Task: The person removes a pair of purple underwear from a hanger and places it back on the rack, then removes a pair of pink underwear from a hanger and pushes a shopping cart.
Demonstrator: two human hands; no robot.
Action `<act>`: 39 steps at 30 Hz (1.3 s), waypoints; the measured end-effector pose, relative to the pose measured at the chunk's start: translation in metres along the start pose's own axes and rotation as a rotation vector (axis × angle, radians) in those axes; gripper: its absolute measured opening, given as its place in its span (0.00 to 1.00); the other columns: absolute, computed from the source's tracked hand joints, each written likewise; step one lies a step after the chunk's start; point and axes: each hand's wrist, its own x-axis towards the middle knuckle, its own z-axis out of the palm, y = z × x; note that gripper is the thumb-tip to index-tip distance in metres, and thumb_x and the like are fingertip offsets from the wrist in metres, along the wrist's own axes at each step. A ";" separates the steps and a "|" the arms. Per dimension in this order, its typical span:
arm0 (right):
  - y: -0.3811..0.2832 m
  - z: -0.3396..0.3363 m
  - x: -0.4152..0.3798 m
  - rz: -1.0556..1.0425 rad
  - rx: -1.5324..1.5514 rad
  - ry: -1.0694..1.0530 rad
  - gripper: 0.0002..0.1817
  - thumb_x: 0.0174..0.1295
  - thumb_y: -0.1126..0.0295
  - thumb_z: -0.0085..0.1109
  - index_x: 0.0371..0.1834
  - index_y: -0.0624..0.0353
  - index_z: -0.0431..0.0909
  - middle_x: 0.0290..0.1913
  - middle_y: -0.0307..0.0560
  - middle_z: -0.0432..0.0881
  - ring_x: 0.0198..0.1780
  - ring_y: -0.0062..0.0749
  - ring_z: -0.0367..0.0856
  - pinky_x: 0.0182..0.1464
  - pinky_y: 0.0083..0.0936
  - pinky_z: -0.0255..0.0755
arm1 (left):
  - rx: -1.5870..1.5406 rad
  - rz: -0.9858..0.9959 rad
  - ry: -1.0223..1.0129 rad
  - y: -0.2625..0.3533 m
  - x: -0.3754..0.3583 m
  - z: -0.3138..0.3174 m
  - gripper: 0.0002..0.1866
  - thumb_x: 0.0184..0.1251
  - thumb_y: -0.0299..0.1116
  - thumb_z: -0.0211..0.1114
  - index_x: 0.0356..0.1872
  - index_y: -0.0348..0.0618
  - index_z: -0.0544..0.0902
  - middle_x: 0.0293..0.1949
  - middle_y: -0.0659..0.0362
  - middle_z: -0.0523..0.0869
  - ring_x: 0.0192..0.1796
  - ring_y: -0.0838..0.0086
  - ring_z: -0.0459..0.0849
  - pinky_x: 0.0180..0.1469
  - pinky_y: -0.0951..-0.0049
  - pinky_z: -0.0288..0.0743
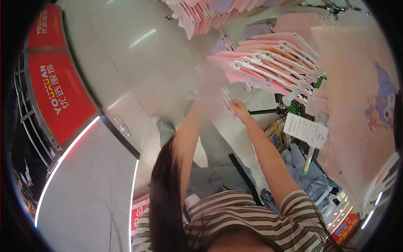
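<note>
My right hand (pixel 239 110) is closed, thumb and fingers pinching a thin white strip-like piece (pixel 226 100) that looks like part of a plastic hanger. Just left of it, my left hand (pixel 205 90) is lost in a blurred patch, so its fingers do not show. Above and to the right of my hands hangs a row of pink garments (pixel 252 69) on white hangers. A pale pink garment (pixel 352 84) with a purple cartoon figure hangs close by on the right, with a white paper tag (pixel 305 130) in front of it.
More pink and lilac garments (pixel 201 14) hang at the top. Folded jeans (pixel 310 168) lie at lower right, beneath a black wire rack (pixel 289 107). A curved counter with red sign panels (pixel 58 84) and a grey front (pixel 88 180) stands left. A bottle (pixel 121 126) lies beside it.
</note>
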 end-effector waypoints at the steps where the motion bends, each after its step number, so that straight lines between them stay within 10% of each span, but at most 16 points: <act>1: -0.020 -0.005 0.001 0.034 0.033 -0.023 0.14 0.66 0.60 0.47 0.29 0.56 0.75 0.23 0.31 0.70 0.24 0.14 0.63 0.27 0.17 0.59 | -0.010 -0.010 0.005 0.000 0.008 0.003 0.23 0.61 0.48 0.59 0.39 0.34 0.82 0.36 0.51 0.85 0.39 0.69 0.83 0.41 0.69 0.75; 17: -0.031 -0.023 0.054 0.084 0.073 0.007 0.16 0.67 0.59 0.45 0.26 0.57 0.71 0.22 0.30 0.65 0.24 0.15 0.60 0.27 0.17 0.56 | -0.354 0.080 0.032 0.038 0.082 0.016 0.21 0.63 0.47 0.58 0.44 0.38 0.82 0.35 0.59 0.84 0.39 0.74 0.81 0.43 0.72 0.75; 27: -0.022 -0.057 0.096 -0.296 0.452 0.079 0.16 0.61 0.60 0.52 0.41 0.63 0.72 0.35 0.47 0.75 0.38 0.31 0.73 0.41 0.28 0.68 | -0.693 0.452 -0.030 0.043 0.044 0.021 0.20 0.65 0.44 0.55 0.48 0.38 0.80 0.36 0.58 0.84 0.40 0.71 0.82 0.45 0.71 0.75; 29: -0.016 -0.058 0.102 -0.332 0.357 0.238 0.16 0.60 0.60 0.53 0.43 0.63 0.72 0.37 0.48 0.75 0.39 0.33 0.74 0.43 0.29 0.68 | -0.095 0.471 0.044 0.022 0.027 -0.010 0.24 0.68 0.38 0.50 0.63 0.40 0.64 0.64 0.49 0.66 0.67 0.58 0.62 0.65 0.61 0.57; 31: 0.005 -0.059 0.094 -0.363 0.201 0.414 0.17 0.60 0.61 0.54 0.44 0.64 0.72 0.38 0.50 0.76 0.40 0.35 0.74 0.44 0.30 0.69 | 0.237 0.320 0.318 0.056 -0.047 -0.033 0.21 0.66 0.41 0.52 0.55 0.38 0.75 0.47 0.50 0.82 0.49 0.64 0.80 0.54 0.67 0.71; 33: 0.037 -0.059 0.090 -0.378 -0.019 0.615 0.17 0.59 0.62 0.54 0.45 0.64 0.72 0.39 0.51 0.76 0.41 0.37 0.75 0.45 0.31 0.69 | 0.332 0.011 0.148 0.075 -0.099 -0.066 0.23 0.63 0.45 0.56 0.53 0.39 0.77 0.49 0.51 0.81 0.50 0.67 0.79 0.51 0.69 0.71; 36: 0.070 -0.042 0.081 -0.412 -0.355 0.828 0.18 0.58 0.63 0.56 0.47 0.64 0.71 0.41 0.53 0.77 0.43 0.39 0.76 0.46 0.32 0.69 | -0.094 -0.191 0.174 -0.059 -0.088 -0.108 0.20 0.61 0.48 0.60 0.46 0.45 0.80 0.40 0.61 0.82 0.41 0.79 0.78 0.37 0.76 0.70; 39: -0.001 -0.006 0.003 -0.326 -0.622 0.550 0.22 0.53 0.68 0.58 0.51 0.64 0.71 0.46 0.58 0.77 0.45 0.44 0.77 0.48 0.34 0.70 | -0.271 -0.150 0.269 0.011 -0.164 -0.134 0.20 0.63 0.44 0.58 0.50 0.43 0.78 0.42 0.61 0.82 0.42 0.77 0.80 0.38 0.75 0.70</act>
